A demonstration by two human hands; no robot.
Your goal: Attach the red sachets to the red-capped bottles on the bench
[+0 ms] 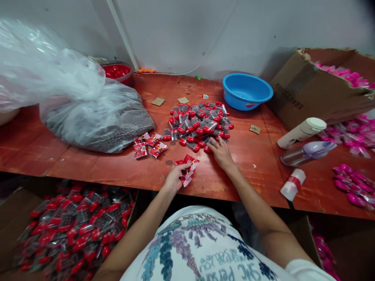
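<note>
My left hand (175, 176) is closed on several small red printed packets (189, 168), held just above the front of the table. Fingers stretched and slightly apart, my right hand (222, 154) reaches to the near edge of a pile of small clear containers (202, 125) with red caps and dark beads inside. Its fingertips touch the pile; what lies under them is partly hidden. To the left of the pile, several more red printed packets (141, 150) lie loose on the table.
A large clear bag (102, 117) of dark beads sits left. Behind stand a red bowl (129, 78) and a blue basin (247, 91). Right are a cardboard box (316, 93), a white bottle (301, 132), a tumbler (295, 156) and pink items (354, 187). Below left, a box holds red-capped containers (82, 226).
</note>
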